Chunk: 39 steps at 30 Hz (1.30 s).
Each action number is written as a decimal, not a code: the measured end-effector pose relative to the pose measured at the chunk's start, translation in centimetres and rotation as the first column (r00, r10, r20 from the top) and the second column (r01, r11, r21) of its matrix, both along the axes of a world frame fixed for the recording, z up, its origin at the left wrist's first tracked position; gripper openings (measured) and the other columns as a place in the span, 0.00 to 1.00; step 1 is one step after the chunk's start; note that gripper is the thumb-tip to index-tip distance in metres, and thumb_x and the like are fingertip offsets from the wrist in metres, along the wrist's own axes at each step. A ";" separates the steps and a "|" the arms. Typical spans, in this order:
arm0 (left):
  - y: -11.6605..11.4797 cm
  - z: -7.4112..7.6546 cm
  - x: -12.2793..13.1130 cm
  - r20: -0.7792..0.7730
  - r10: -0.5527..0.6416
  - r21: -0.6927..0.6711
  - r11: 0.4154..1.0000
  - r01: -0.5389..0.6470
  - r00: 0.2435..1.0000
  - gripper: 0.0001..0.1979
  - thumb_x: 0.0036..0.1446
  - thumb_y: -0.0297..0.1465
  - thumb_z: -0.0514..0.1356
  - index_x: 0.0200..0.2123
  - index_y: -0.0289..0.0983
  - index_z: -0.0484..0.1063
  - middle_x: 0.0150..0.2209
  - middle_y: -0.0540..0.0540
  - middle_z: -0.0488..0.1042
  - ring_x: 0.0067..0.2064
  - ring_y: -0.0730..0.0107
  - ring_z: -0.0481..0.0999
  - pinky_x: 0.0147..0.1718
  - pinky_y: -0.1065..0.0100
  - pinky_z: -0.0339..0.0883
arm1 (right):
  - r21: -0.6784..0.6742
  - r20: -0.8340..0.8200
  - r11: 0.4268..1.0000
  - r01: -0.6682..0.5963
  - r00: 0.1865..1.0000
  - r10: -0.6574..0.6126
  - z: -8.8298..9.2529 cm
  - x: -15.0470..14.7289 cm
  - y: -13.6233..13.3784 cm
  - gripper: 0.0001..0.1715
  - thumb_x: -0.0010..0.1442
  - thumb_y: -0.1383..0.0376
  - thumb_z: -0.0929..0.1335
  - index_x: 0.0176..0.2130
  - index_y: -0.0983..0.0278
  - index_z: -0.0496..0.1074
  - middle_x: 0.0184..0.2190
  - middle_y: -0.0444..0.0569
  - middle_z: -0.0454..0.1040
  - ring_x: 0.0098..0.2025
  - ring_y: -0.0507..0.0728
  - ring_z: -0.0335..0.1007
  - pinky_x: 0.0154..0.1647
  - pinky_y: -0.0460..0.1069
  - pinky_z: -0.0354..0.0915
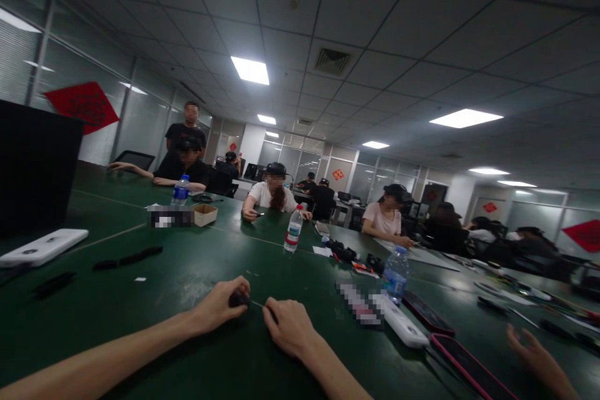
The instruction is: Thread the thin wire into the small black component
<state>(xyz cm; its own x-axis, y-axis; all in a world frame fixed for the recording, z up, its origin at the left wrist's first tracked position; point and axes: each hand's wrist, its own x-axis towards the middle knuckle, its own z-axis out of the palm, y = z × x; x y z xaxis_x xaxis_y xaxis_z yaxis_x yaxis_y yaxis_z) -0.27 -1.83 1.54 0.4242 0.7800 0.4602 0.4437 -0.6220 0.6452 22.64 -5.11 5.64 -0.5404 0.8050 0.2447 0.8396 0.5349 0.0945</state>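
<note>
My left hand [220, 306] rests on the dark green table [178, 275] with its fingers closed round a small dark object [239, 298]. A thin pale line runs from that object towards my right hand [288, 325], which lies close beside it with its fingers curled shut; what they pinch is too small to make out. Both forearms come in from the bottom edge.
A white power strip [400, 322], water bottles [396, 274] [294, 229], phones [462, 362] and small black tools lie around. Another white strip [42, 247] lies left, beside a black box [32, 165]. Another person's hand [539, 359] is at lower right. Several people sit along the far side.
</note>
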 end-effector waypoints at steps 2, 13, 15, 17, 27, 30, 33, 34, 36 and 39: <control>0.4 -0.3 -0.1 -0.025 0.007 -0.013 1.000 -0.007 1.000 0.12 0.54 0.34 0.61 0.43 0.38 0.71 0.39 0.48 0.77 0.38 0.66 0.75 0.38 0.68 0.66 | 0.014 0.016 1.000 0.014 1.000 -0.015 -0.2 0.0 0.1 0.22 0.70 0.56 0.54 0.39 0.61 0.71 0.34 0.49 0.78 0.34 0.56 0.74 0.34 0.47 0.59; 0.5 -0.2 -0.3 0.015 0.011 -0.031 0.999 -0.010 1.000 0.14 0.55 0.37 0.62 0.44 0.39 0.74 0.40 0.47 0.79 0.40 0.64 0.76 0.42 0.66 0.68 | 0.016 -0.002 1.000 0.026 1.000 -0.026 -0.1 -0.4 0.1 0.23 0.70 0.55 0.54 0.39 0.60 0.72 0.34 0.48 0.78 0.35 0.56 0.75 0.35 0.47 0.60; 0.5 -0.2 -0.3 0.021 0.019 -0.032 0.999 -0.019 1.000 0.15 0.55 0.37 0.62 0.44 0.38 0.74 0.40 0.46 0.79 0.40 0.64 0.76 0.42 0.66 0.67 | 0.006 -0.009 0.999 0.042 0.999 -0.042 0.2 -0.3 0.1 0.23 0.70 0.56 0.54 0.38 0.60 0.72 0.34 0.48 0.78 0.35 0.56 0.75 0.34 0.47 0.60; 0.5 -0.2 -0.3 0.022 0.027 -0.023 0.999 -0.027 0.999 0.15 0.55 0.38 0.62 0.44 0.38 0.75 0.40 0.46 0.79 0.40 0.64 0.76 0.42 0.65 0.67 | -0.022 -0.018 0.998 0.051 0.999 -0.052 0.4 -0.2 0.1 0.22 0.70 0.56 0.55 0.38 0.60 0.72 0.34 0.48 0.78 0.34 0.55 0.74 0.33 0.46 0.61; 0.4 0.0 -0.5 0.041 -0.014 -0.052 0.999 0.016 0.999 0.13 0.56 0.36 0.62 0.43 0.39 0.75 0.41 0.47 0.80 0.43 0.64 0.77 0.45 0.65 0.68 | -0.065 -0.031 0.997 0.046 0.998 -0.048 0.4 -0.3 -0.2 0.24 0.70 0.55 0.55 0.38 0.60 0.73 0.33 0.48 0.78 0.33 0.55 0.74 0.37 0.47 0.63; 0.2 0.0 -0.5 0.046 -0.019 -0.051 0.998 0.022 0.999 0.12 0.55 0.35 0.62 0.43 0.38 0.76 0.41 0.47 0.80 0.44 0.64 0.78 0.46 0.66 0.68 | -0.104 -0.037 0.993 0.049 0.998 -0.053 0.6 -0.5 -0.3 0.24 0.69 0.54 0.55 0.38 0.60 0.74 0.33 0.48 0.78 0.33 0.54 0.74 0.37 0.47 0.63; 0.1 0.0 -0.5 0.005 -0.009 -0.034 0.999 0.009 1.000 0.12 0.56 0.34 0.62 0.43 0.39 0.76 0.42 0.47 0.80 0.44 0.63 0.78 0.46 0.66 0.68 | -0.080 -0.025 0.996 0.051 0.998 -0.053 0.5 -0.6 -0.3 0.24 0.69 0.54 0.55 0.37 0.60 0.74 0.32 0.49 0.78 0.32 0.56 0.74 0.36 0.47 0.62; 0.1 0.0 -0.5 -0.015 -0.002 -0.027 1.000 0.001 1.000 0.12 0.56 0.34 0.62 0.43 0.39 0.76 0.42 0.47 0.81 0.44 0.63 0.78 0.46 0.67 0.68 | -0.070 -0.027 0.996 0.048 0.998 -0.050 0.4 -0.6 -0.3 0.25 0.69 0.54 0.55 0.36 0.60 0.74 0.32 0.49 0.78 0.32 0.56 0.74 0.35 0.48 0.62; 0.0 0.1 -0.5 -0.049 0.005 -0.012 1.000 -0.006 0.999 0.11 0.57 0.33 0.61 0.43 0.40 0.76 0.42 0.48 0.80 0.45 0.64 0.78 0.46 0.67 0.67 | -0.066 -0.042 0.997 0.039 0.998 -0.041 0.1 -0.5 -0.3 0.25 0.69 0.54 0.55 0.36 0.60 0.74 0.31 0.49 0.78 0.31 0.56 0.73 0.34 0.47 0.62; -0.1 0.3 -0.4 -0.075 0.003 0.000 1.000 -0.003 0.997 0.10 0.57 0.32 0.61 0.43 0.40 0.75 0.42 0.48 0.80 0.44 0.66 0.78 0.45 0.69 0.67 | -0.077 -0.075 0.997 0.021 0.997 -0.027 -0.2 -0.4 -0.1 0.26 0.69 0.54 0.55 0.34 0.60 0.74 0.30 0.49 0.77 0.29 0.55 0.72 0.34 0.47 0.61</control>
<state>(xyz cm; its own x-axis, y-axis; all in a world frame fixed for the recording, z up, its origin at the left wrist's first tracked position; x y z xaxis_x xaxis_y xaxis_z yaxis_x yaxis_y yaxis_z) -0.72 -1.89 1.83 0.4551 0.7812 0.4273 0.4923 -0.6206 0.6103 22.21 -5.22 5.45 -0.5025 0.8356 0.2220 0.8557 0.5174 -0.0104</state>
